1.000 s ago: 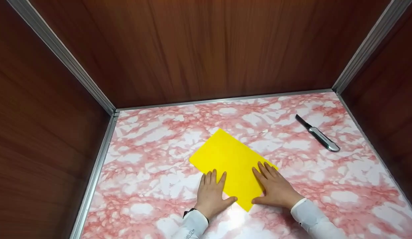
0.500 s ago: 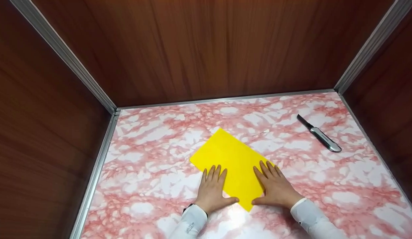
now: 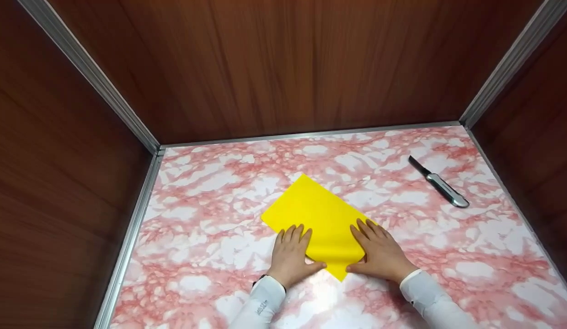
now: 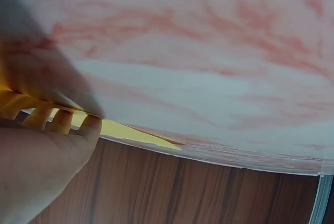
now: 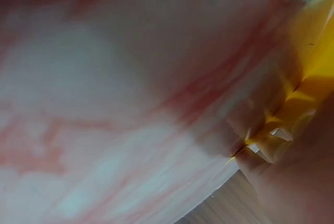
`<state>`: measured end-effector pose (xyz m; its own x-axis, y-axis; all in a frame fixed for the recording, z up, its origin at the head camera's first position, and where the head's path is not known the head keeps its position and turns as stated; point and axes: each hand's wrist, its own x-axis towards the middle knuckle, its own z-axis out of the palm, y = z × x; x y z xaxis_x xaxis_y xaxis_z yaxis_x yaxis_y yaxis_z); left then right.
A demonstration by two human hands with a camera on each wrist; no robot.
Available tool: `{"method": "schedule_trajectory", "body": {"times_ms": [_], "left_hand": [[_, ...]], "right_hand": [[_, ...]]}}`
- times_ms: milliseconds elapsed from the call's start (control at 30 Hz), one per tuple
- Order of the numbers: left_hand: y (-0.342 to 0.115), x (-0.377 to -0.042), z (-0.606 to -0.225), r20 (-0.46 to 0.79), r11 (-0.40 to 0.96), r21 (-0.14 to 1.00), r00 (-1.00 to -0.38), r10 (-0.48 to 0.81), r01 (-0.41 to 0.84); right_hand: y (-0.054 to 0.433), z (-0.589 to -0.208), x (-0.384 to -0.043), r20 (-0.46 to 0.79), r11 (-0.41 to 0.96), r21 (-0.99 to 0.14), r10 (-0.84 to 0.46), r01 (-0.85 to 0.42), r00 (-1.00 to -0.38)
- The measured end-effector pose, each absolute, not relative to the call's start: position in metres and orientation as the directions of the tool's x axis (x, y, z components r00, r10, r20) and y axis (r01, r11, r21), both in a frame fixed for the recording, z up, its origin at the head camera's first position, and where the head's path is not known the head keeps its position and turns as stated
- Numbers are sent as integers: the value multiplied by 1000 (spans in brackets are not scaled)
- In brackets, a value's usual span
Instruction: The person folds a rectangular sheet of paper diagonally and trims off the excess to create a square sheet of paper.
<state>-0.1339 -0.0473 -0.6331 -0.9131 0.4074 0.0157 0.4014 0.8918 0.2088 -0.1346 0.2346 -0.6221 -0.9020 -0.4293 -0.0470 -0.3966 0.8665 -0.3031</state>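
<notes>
A yellow sheet of paper (image 3: 311,208) lies turned diagonally on the table in the head view, bowed up in a ridge near its close corner. My left hand (image 3: 290,256) touches its left edge, fingers straight and spread on top, thumb by the near corner. On the other side my right hand (image 3: 380,253) rests in mirrored fashion, fingertips on the right edge and thumb at the corner. The left wrist view shows the left fingers (image 4: 90,126) along the lifted edge of the sheet. In the right wrist view the right hand (image 5: 292,172) touches the sheet and is blurred.
A utility knife (image 3: 441,186) with a black blade and a grey handle lies on the right side of the pink-and-white marbled table (image 3: 196,192). Brown wood-grain panels (image 3: 283,68) with metal edging (image 3: 311,136) enclose the table at the back, left and right.
The sheet lay flat before; its near part is now bowed up, and the near corner has drawn slightly away from me. Both hands have shifted slightly forward. The knife stays put.
</notes>
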Motion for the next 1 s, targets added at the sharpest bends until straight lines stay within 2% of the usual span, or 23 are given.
{"method": "schedule_trajectory", "body": {"times_ms": [167,300,467,633,733,1000], "left_hand": [[-54,-141,-636,93,880,178,-897,431,441],[-60,-147,-635,100,871,153,-884,456,466],[-68,-148,-632,69,850,198,-872,484,488],[-75,-148,-632,78,816,256,-853,516,518],[-75,-148,-632,109,806,319,-864,491,499],[-64,-151,-629,203,813,444,-926,318,377]], "right_hand": [[243,-622,-140,30,841,-369,-415,-396,-909],[249,-620,-144,43,836,-379,-412,-396,-910],[249,-615,-147,17,845,-391,-388,-364,-921],[248,-614,-150,50,837,-412,-374,-360,-926],[249,-614,-151,77,824,-458,-339,-335,-938],[254,-614,-155,99,785,-588,-171,-196,-980]]}}
